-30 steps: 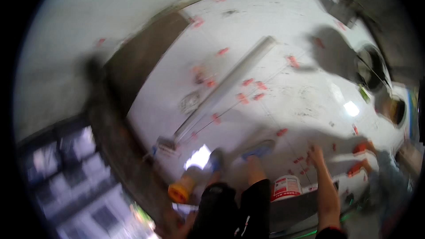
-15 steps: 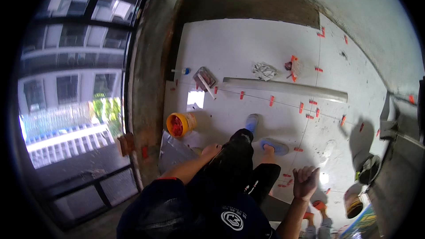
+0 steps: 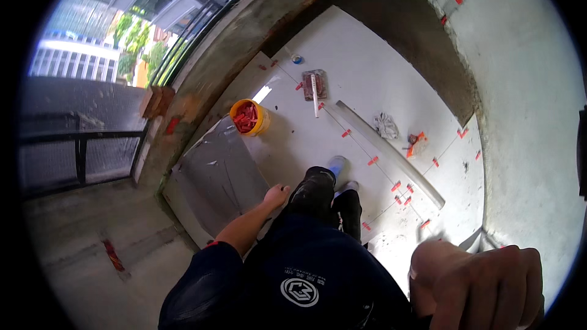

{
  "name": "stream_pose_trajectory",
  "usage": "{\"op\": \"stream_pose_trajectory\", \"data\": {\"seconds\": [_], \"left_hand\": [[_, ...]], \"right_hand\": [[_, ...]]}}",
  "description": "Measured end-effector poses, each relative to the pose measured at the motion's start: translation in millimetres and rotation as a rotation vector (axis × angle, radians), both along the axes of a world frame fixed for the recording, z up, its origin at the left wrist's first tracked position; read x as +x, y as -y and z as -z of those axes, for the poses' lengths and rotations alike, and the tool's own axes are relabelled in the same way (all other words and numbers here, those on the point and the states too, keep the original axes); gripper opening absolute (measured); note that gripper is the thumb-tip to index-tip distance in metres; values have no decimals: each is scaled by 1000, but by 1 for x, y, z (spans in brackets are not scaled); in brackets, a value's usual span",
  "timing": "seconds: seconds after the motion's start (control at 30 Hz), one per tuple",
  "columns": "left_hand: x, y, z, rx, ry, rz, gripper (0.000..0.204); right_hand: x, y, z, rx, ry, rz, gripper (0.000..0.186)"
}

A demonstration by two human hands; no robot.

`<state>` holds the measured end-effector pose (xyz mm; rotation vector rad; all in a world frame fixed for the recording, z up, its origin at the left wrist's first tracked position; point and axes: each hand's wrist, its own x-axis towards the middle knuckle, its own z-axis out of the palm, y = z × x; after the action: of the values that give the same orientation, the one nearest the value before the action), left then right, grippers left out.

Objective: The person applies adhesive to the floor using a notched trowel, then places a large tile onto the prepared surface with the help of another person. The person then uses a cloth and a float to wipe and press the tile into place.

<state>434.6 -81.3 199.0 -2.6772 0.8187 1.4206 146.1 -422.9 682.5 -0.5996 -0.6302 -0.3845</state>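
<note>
In the head view, a floor of large glossy white tiles [image 3: 361, 73] spreads out below the person, with small red plastic clips [image 3: 373, 161] standing along its joints. A long, pale metal bar [image 3: 391, 156] lies diagonally over the tiles, in front of the person's blue-grey shoes [image 3: 337, 164]. Just beyond the bar are a crumpled whitish plastic sheet [image 3: 385, 126] and a clear bag with orange parts [image 3: 417, 144]. Near the bar's far end rests a dark reddish rectangular block [image 3: 322, 88] with a slim white stick [image 3: 314, 95] across it; a small blue-and-white round object [image 3: 297, 58] lies farther off. To the left, a round yellow plastic bucket [image 3: 263, 123] filled with red plastic pieces [image 3: 246, 117] stands upright beside a large grey rectangular panel [image 3: 214, 171] with dark scuffs, which takes up the floor left of the person.

The left hand [image 3: 276, 196] is low beside the black-trousered left leg [image 3: 312, 192], near the panel's edge, fingers curled inward; whether they hold anything cannot be told. The right hand [image 3: 486, 284] is raised close to the camera, back outward and fingers bent down, covering the lower-right floor. Its palm is hidden, so its grip cannot be told.
</note>
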Motion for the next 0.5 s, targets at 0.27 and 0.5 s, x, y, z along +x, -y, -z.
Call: {"op": "stream_pose_trajectory", "data": {"seconds": [0.27,0.5], "left_hand": [[-38,-102,7,-165,-95,-507,53],[-41,-102,10,-175,-151,-745,55]], "right_hand": [[70,-74,-48,-55,36,35,47],[192,-73,-62,-196,-17,-324,50]]}}
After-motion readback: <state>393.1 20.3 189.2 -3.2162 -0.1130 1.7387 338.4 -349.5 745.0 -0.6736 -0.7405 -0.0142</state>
